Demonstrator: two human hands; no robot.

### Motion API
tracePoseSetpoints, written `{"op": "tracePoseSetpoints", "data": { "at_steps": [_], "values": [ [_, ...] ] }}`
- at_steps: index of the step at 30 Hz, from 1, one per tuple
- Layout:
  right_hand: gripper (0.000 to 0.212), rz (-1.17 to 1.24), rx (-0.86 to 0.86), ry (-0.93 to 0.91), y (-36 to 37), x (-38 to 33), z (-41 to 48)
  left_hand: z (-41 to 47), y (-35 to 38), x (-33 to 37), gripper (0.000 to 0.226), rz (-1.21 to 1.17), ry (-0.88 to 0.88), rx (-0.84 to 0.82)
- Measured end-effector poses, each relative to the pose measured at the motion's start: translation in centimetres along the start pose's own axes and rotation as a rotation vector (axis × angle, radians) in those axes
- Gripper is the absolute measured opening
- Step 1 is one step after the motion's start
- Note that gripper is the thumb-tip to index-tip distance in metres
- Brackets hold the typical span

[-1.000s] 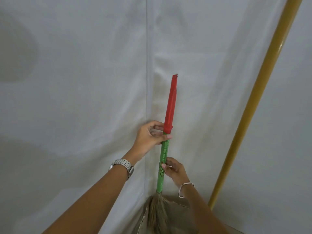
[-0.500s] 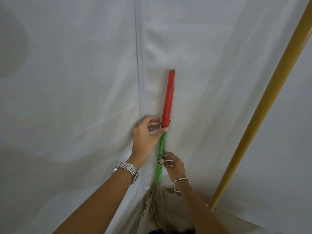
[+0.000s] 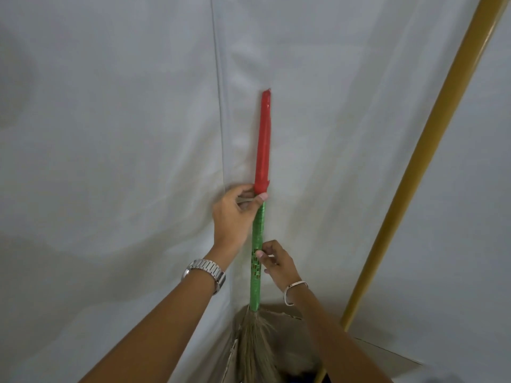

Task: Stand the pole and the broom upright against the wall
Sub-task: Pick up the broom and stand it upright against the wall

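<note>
The broom (image 3: 260,225) stands upright against the white fabric wall (image 3: 110,134), its red upper handle above a green wrapped lower handle, with straw bristles at the bottom. My left hand (image 3: 233,214) pinches the handle where red meets green. My right hand (image 3: 276,262) holds the green part lower down with its fingertips. The yellow pole (image 3: 431,167) leans upright against the wall to the right, apart from both hands; its top runs out of the frame.
A vertical seam (image 3: 218,78) runs down the wall just left of the broom. Brown cardboard (image 3: 387,357) covers the floor at the wall's foot, under the bristles and the pole's base.
The broom handle has gone from a slight lean to straight up against the wall. Both hands keep their hold on it. The pole has not moved.
</note>
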State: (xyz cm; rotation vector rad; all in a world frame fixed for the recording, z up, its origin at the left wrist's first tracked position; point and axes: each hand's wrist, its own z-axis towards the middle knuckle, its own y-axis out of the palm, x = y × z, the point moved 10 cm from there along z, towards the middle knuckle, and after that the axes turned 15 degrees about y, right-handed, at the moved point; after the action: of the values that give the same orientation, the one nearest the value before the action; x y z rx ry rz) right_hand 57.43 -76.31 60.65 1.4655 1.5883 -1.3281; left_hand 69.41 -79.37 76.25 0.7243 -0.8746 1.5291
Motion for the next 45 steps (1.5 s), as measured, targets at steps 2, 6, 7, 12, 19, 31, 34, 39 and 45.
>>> {"op": "tracePoseSetpoints", "data": {
  "at_steps": [2, 6, 7, 12, 19, 31, 34, 39, 45],
  "values": [
    [0.006, -0.055, 0.014, 0.046, 0.8, 1.2, 0.3, -1.1, -0.3, -1.3, 0.022, 0.059, -0.027, 0.013],
    [0.003, -0.077, 0.090, 0.082, 1.7, 2.5, 0.7, -2.4, -1.4, -3.1, 0.030, 0.123, -0.059, 0.107],
    [0.009, -0.076, 0.119, 0.082, 1.6, 2.4, 0.7, -2.5, -1.8, -3.2, 0.030, 0.121, -0.058, 0.124],
    [0.029, -0.094, 0.160, 0.115, 0.5, 3.1, 0.6, -2.6, -2.7, -3.1, 0.029, 0.148, -0.016, 0.108],
    [0.031, -0.060, 0.125, 0.121, -0.5, 3.6, -0.3, -3.3, -2.0, -3.0, 0.028, 0.127, -0.008, 0.086],
    [0.020, 0.066, 0.083, -0.138, -1.8, -1.2, -3.8, -2.1, 2.8, 2.1, 0.033, -0.017, 0.058, -0.201],
    [0.024, 0.019, 0.123, -0.174, -3.6, -3.6, -3.8, -0.2, 2.5, 3.8, 0.034, -0.157, 0.027, -0.202],
    [0.028, 0.030, 0.100, -0.138, -3.1, -3.9, -2.9, 0.6, 0.9, 1.9, 0.038, -0.162, -0.021, -0.111],
    [0.028, 0.002, 0.084, -0.005, 1.2, 1.0, 0.0, -1.9, -0.6, -3.6, 0.037, 0.067, -0.016, 0.049]
  ]
}}
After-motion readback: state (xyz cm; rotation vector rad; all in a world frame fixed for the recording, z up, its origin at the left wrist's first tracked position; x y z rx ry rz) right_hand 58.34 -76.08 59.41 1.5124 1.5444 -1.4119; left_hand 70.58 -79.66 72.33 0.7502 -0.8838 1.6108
